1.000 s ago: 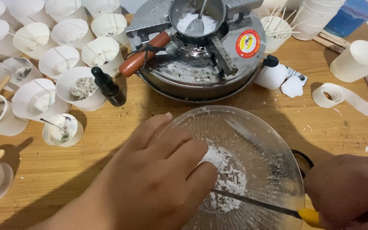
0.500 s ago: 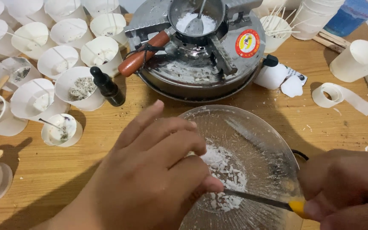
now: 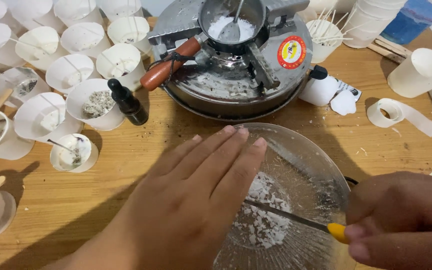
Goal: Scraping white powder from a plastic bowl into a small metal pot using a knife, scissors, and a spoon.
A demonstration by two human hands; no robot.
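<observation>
A clear glass bowl [image 3: 311,160] sits on the wooden table at the front, with white wax flakes [image 3: 263,220] in its bottom. My left hand [image 3: 196,200] lies flat over the bowl's left side, fingers straight and together, pressing down on the flakes and on a thin blade. My right hand [image 3: 401,220] at the lower right grips a knife by its yellow handle [image 3: 337,232]. The metal blade [image 3: 281,214] runs left into the flakes and under my left fingers.
A round metal burner [image 3: 236,80] stands behind the bowl, carrying a small pot with a wooden handle [image 3: 168,69] and white wax. Several white paper cups [image 3: 93,102] with wicks crowd the left. A dark dropper bottle [image 3: 128,102], tape roll [image 3: 388,111] and wick cup [image 3: 326,35] are nearby.
My left hand has flattened and its fingers have straightened over the bowl. My right hand and the knife have shifted a little to the left.
</observation>
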